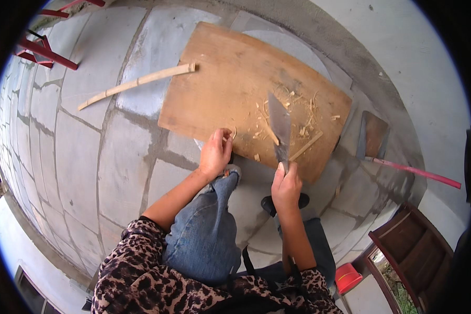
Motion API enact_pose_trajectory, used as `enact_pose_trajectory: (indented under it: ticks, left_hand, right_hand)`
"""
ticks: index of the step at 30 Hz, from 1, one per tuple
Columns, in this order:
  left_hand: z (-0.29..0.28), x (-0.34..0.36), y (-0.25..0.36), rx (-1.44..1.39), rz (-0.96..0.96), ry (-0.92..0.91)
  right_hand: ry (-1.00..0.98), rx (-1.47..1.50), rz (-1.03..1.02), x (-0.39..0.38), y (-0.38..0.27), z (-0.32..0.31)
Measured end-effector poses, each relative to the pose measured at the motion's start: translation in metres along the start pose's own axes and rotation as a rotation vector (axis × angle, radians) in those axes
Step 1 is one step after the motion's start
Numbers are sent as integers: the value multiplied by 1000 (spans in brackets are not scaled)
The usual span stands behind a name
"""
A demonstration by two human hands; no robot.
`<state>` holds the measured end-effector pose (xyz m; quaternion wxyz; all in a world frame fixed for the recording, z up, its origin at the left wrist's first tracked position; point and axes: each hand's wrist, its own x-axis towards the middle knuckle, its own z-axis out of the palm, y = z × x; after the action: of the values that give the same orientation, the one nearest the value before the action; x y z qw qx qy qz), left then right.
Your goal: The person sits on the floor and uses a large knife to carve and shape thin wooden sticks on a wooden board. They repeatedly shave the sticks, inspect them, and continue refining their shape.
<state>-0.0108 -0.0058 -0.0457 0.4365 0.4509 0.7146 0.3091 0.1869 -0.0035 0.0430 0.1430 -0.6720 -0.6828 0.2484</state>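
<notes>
My right hand [287, 187] grips the handle of a broad knife [280, 123]. Its dark, pointed blade is raised over the near right part of a wooden board [220, 78]. A short pale bamboo piece [271, 134] shows along the blade's left side; whether the two touch I cannot tell. At the board's near edge, by my knee, my left hand [216, 153] has its fingers curled together. A thin curled shaving [234, 133] shows beside its fingertips, and anything inside them is hidden. Loose shavings [310, 114] and a narrow strip [306, 146] lie around the blade.
A long split bamboo strip [136, 84] rests with one end on the board's left side, reaching over the paving stones [126, 172]. To the right lies a dustpan [373, 135] with a pink handle [418, 172]. Red metal legs [47, 52] stand far left; a red basin [347, 277] sits low right.
</notes>
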Motion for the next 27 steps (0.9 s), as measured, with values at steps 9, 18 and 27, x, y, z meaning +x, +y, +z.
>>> enact_pose_trajectory:
  ticks: [9,18,27]
  left_hand:
    - [-1,1,4,0,13,14]
    - [6,2,6,3,97,19]
    - [8,-7,1,26,75,11]
  right_hand:
    - [-119,-48,35,-1,18,13]
    - [-147,-117,75,0,34,26]
    - [-118,-109,112,-5,34,24]
